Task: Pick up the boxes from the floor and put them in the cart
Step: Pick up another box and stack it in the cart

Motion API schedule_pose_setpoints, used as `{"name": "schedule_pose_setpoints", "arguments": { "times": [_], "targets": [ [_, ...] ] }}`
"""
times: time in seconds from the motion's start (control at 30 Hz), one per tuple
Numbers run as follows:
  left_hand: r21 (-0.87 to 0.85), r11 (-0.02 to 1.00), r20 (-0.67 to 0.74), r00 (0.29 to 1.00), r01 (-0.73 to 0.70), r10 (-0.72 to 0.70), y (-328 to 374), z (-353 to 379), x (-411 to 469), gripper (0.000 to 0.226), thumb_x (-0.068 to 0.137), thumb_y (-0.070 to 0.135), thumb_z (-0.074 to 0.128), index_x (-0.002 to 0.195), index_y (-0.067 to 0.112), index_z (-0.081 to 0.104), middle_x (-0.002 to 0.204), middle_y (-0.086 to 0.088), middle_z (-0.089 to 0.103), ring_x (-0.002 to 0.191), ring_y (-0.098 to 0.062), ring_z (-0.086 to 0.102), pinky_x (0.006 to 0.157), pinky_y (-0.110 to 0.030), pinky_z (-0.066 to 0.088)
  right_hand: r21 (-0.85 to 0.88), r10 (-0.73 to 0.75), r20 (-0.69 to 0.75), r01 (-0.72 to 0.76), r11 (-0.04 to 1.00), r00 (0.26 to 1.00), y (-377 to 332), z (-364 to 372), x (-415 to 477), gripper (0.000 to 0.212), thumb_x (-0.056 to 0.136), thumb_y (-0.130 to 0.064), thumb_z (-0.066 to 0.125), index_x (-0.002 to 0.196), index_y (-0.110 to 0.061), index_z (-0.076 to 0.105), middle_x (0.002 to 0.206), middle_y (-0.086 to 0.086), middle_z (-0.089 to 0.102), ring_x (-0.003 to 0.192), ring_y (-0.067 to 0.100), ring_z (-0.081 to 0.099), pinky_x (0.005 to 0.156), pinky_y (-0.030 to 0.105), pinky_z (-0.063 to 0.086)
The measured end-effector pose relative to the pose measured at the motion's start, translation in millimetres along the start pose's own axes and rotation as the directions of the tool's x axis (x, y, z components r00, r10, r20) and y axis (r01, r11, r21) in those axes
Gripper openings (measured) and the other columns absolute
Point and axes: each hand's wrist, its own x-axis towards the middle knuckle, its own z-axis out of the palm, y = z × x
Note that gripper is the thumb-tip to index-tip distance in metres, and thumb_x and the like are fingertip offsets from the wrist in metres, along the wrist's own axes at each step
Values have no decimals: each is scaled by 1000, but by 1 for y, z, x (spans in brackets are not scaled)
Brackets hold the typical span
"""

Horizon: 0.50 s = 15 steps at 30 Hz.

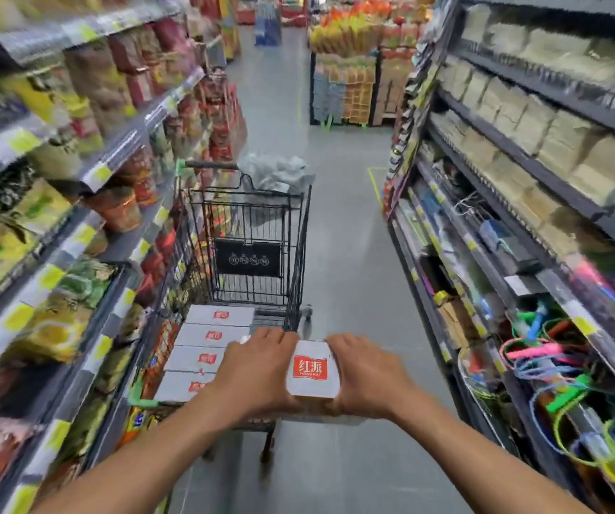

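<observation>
Aisle, mid-task. I held a white cardboard box with a red square logo (312, 369) between both hands, my left hand (257, 369) clamped on its left side and my right hand (367, 376) on its right, palms pressing inward, fingers curled over the far edge. A two-sided squeeze seemed the sure way to carry a box with no handle. The box hung over the near right corner of the black wire shopping cart (250, 254), not yet set down.

Inside the cart, along the left side, a row of four matching white boxes (205, 350) lay flat, labels up, edge to edge from far to near. The bare strip of basket to their right looked like the natural spot for this one, so my guess was a lowering move came next, watching the wire rim.

A crumpled grey plastic bag (278, 174) sat past the cart's far end. Stocked shelves (521, 142) ran both sides; much of it blurred. No boxes visible on the grey floor (346, 235) here.
</observation>
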Motion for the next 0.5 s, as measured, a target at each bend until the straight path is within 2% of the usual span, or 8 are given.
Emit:
{"name": "schedule_pose_setpoints", "arguments": {
  "times": [0.1,0.23,0.37,0.5],
  "targets": [
    [-11,994,16,994,111,-111,-27,-3,18,100,60,93,52,135,29,37,132,5,49,121,-22,45,80,-45,48,-20,-109,48,110,994,993,-6,-12,52,82,62,-81,66,124,-34,41,119,-9,54,110,19,53,83,42,52],
    [-16,972,25,972,234,-234,-75,-4,35,95,64,90,56,135,30,38,130,5,48,120,-22,45,80,-45,49,-47,-246,86,251,967,965,-27,-15,122,88,63,-81,68,133,-35,39,125,-9,53,113,18,52,86,44,53],
    [-25,951,21,952,307,-306,-122,-4,53,99,66,89,56,141,28,35,135,5,45,125,-21,43,81,-43,48,-63,-316,113,324,944,942,-49,-7,189,93,63,-76,73,137,-35,35,128,-10,50,117,17,49,89,45,54],
    [-51,946,-8,947,320,-321,-173,-4,78,98,66,84,62,141,26,35,132,6,47,121,-19,43,82,-41,48,-70,-339,123,349,934,933,-68,1,253,95,61,-74,75,136,-36,32,128,-10,48,117,16,46,88,47,54]
  ]
}}
